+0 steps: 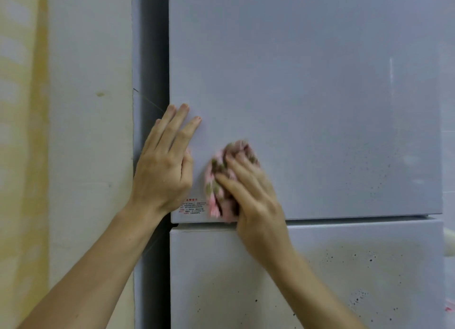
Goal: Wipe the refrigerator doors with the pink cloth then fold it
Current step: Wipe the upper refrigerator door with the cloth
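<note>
Against the upper door (320, 95) of the fridge, near its lower left corner, the right hand (248, 193) presses a bunched pink cloth (216, 178) flat to the surface. Its fingers are spread and slightly bent over the wad, and both hand and cloth are blurred. The cloth is pink with darker olive patches, and its lower end hangs close to the door's bottom edge, partly covering a small label (193, 208) with red and dark print.

Just left of the cloth, the left hand (165, 161) lies flat on the same door at its left edge, fingers straight and pointing up, holding nothing; a narrow strip of door separates the two hands.

Below a thin gap sits the lower door (369, 279), speckled with dark spots, and similar specks dot the upper door's lower right area. A dark vertical gap (154, 58) runs between the fridge and a pale, yellow-stained wall (73, 107) on the left.
</note>
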A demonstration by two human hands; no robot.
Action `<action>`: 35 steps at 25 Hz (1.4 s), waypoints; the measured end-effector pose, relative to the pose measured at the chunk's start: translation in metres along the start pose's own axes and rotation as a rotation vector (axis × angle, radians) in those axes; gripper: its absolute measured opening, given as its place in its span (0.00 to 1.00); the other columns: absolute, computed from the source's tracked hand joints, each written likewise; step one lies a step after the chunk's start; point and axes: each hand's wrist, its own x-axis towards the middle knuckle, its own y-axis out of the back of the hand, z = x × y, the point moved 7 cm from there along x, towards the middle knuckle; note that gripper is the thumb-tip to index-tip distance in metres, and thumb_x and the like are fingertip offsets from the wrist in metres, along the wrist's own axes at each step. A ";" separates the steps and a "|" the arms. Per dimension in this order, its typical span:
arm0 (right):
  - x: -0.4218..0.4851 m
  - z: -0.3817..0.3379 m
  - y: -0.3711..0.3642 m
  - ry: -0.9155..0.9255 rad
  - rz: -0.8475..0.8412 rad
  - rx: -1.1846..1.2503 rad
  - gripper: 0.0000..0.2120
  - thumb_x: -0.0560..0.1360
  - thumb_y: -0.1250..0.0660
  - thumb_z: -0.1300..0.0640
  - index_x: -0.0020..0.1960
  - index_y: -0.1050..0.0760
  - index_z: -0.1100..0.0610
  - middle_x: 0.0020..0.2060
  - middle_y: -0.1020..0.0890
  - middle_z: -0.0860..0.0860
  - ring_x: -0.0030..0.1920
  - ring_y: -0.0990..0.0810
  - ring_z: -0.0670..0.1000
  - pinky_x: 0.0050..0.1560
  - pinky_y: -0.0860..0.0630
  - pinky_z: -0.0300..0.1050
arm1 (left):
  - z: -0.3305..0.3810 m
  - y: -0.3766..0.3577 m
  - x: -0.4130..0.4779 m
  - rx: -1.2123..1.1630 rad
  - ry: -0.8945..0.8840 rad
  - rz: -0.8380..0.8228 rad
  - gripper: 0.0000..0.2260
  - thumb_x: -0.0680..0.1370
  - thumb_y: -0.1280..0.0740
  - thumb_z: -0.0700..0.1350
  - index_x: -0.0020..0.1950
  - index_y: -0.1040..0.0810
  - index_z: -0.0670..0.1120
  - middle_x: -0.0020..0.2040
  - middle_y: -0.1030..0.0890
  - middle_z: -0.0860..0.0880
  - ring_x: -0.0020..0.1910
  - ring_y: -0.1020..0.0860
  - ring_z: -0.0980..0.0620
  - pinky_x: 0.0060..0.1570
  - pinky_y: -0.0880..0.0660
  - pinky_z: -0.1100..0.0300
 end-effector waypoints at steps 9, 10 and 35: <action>0.103 -0.017 -0.028 0.055 0.020 -0.008 0.19 0.83 0.36 0.62 0.72 0.22 0.57 0.78 0.30 0.60 0.81 0.36 0.60 0.81 0.37 0.57 | -0.034 0.020 -0.005 0.031 0.041 -0.006 0.32 0.77 0.43 0.33 0.82 0.36 0.44 0.83 0.37 0.47 0.84 0.43 0.48 0.84 0.49 0.49; 0.117 -0.019 -0.033 0.012 0.040 -0.025 0.20 0.82 0.38 0.62 0.73 0.23 0.57 0.78 0.30 0.60 0.81 0.36 0.60 0.81 0.38 0.57 | -0.037 0.022 -0.005 0.015 0.056 -0.008 0.33 0.76 0.44 0.33 0.83 0.38 0.43 0.83 0.38 0.47 0.84 0.43 0.49 0.84 0.49 0.51; 0.002 0.070 0.060 -0.048 -0.031 -0.072 0.21 0.83 0.39 0.68 0.74 0.24 0.59 0.80 0.34 0.60 0.84 0.42 0.58 0.80 0.37 0.61 | 0.085 -0.046 0.017 0.036 0.052 0.106 0.26 0.82 0.42 0.43 0.81 0.34 0.39 0.83 0.37 0.42 0.84 0.43 0.42 0.84 0.50 0.45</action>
